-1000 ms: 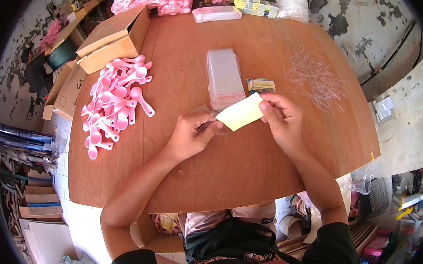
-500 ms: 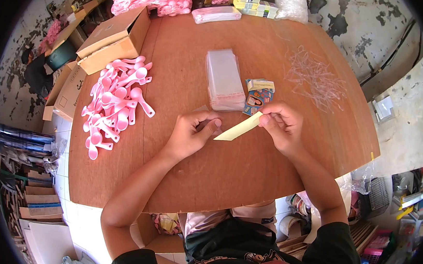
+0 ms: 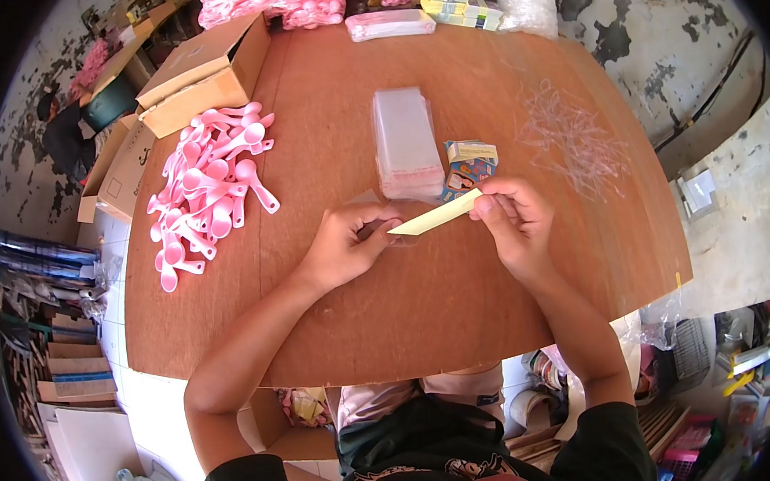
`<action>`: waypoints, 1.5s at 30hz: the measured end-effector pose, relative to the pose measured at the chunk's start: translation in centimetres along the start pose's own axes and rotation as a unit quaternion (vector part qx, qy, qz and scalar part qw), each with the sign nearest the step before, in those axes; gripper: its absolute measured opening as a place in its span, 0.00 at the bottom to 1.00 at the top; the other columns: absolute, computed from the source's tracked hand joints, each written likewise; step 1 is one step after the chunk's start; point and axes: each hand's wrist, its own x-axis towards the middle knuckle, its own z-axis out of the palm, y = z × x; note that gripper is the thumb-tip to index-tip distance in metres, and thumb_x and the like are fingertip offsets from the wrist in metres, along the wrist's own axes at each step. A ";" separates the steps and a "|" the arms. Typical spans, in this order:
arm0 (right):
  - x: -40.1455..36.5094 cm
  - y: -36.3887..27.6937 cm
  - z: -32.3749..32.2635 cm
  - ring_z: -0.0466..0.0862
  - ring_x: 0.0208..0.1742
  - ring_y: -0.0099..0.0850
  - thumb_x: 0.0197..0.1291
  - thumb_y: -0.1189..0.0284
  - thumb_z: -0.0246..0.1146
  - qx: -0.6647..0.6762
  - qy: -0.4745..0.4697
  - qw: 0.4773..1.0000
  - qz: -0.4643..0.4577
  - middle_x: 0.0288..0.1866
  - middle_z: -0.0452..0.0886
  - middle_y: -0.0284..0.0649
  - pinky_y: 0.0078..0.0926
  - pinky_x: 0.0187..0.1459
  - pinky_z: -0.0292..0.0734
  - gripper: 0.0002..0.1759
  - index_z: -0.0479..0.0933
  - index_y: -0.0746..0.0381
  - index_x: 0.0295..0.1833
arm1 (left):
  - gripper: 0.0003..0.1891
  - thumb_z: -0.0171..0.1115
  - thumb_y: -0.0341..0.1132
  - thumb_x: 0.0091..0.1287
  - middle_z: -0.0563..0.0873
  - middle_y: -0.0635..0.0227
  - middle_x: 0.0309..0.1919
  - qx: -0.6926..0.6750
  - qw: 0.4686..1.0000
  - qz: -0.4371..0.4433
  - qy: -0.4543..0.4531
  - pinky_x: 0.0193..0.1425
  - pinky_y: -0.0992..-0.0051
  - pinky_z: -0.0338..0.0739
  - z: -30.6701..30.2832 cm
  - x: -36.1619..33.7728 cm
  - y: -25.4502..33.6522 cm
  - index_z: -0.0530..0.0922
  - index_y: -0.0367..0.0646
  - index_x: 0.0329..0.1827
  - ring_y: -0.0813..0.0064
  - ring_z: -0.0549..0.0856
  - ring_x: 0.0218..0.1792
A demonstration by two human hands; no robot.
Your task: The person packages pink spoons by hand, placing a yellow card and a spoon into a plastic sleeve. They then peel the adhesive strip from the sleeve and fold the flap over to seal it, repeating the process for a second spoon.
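My right hand (image 3: pixel 518 223) pinches one end of a pale yellow paper card (image 3: pixel 436 215). The card's other end reaches my left hand (image 3: pixel 350 243), whose thumb and fingers are closed on a clear plastic bag (image 3: pixel 366 197), of which only thin edges show. Just beyond my hands lies a stack of clear plastic bags (image 3: pixel 407 142). To its right, near my right fingers, is a small pile of printed cards (image 3: pixel 470 160), blue with a picture. Pink plastic measuring spoons (image 3: pixel 214 176) are heaped on the left of the table.
On the brown table (image 3: pixel 338 331), a cardboard box (image 3: pixel 203 75) stands at the back left. Bagged pink spoons (image 3: pixel 273 2), a flat bag pack (image 3: pixel 389 24) and bundled yellow cards (image 3: pixel 459 2) line the back. Clear plastic strips (image 3: pixel 573 141) lie right. A person (image 3: pixel 69 141) is at far left.
The yellow card has risen slightly and its left end has come to my left fingers, over the plastic bag. My left hand stays nearly in place.
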 end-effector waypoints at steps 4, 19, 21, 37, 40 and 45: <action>0.2 -0.2 0.5 0.78 0.34 0.18 0.67 0.78 0.60 -0.031 0.023 0.999 -0.013 0.39 0.82 0.38 0.17 0.38 0.74 0.07 0.76 0.69 0.47 | 0.06 0.59 0.24 0.67 0.86 0.65 0.33 -0.025 1.000 0.012 0.008 0.39 0.80 0.78 0.1 0.0 0.6 0.82 0.31 0.42 0.82 0.84 0.35; 1.2 0.0 0.1 0.76 0.31 0.16 0.68 0.72 0.60 -0.004 0.055 0.990 0.127 0.36 0.81 0.34 0.16 0.32 0.74 0.08 0.76 0.65 0.47 | 0.06 0.59 0.26 0.69 0.86 0.68 0.35 -0.040 0.999 0.032 0.017 0.40 0.80 0.80 0.3 -0.2 0.0 0.81 0.32 0.41 0.83 0.83 0.36; 1.3 -0.1 0.4 0.77 0.31 0.16 0.68 0.72 0.60 0.005 0.054 0.990 0.130 0.36 0.81 0.35 0.16 0.31 0.74 0.08 0.76 0.66 0.47 | 0.05 0.59 0.25 0.69 0.86 0.67 0.35 -0.032 0.999 0.043 0.007 0.39 0.80 0.80 0.3 -0.2 0.0 0.81 0.32 0.41 0.83 0.83 0.36; 1.0 0.1 0.5 0.74 0.28 0.15 0.67 0.71 0.62 0.012 -0.001 0.986 0.164 0.32 0.81 0.32 0.15 0.30 0.70 0.08 0.77 0.65 0.44 | 0.06 0.58 0.23 0.68 0.86 0.64 0.33 -0.046 0.998 0.043 0.018 0.38 0.78 0.82 0.6 -0.3 1.0 0.81 0.30 0.42 0.79 0.86 0.35; 0.9 0.0 0.5 0.74 0.29 0.15 0.67 0.71 0.61 -0.002 0.018 0.988 0.153 0.32 0.80 0.32 0.15 0.30 0.70 0.07 0.77 0.65 0.44 | 0.05 0.59 0.24 0.68 0.86 0.65 0.31 -0.058 0.997 0.043 0.024 0.35 0.78 0.82 0.5 -0.3 0.9 0.81 0.30 0.40 0.79 0.86 0.35; 0.9 -0.2 0.3 0.75 0.30 0.15 0.67 0.73 0.61 -0.029 0.008 0.989 0.148 0.33 0.80 0.31 0.15 0.31 0.71 0.07 0.77 0.66 0.44 | 0.06 0.60 0.25 0.68 0.85 0.65 0.29 -0.022 0.999 0.039 0.016 0.34 0.78 0.82 0.2 -0.4 1.8 0.81 0.30 0.36 0.79 0.86 0.33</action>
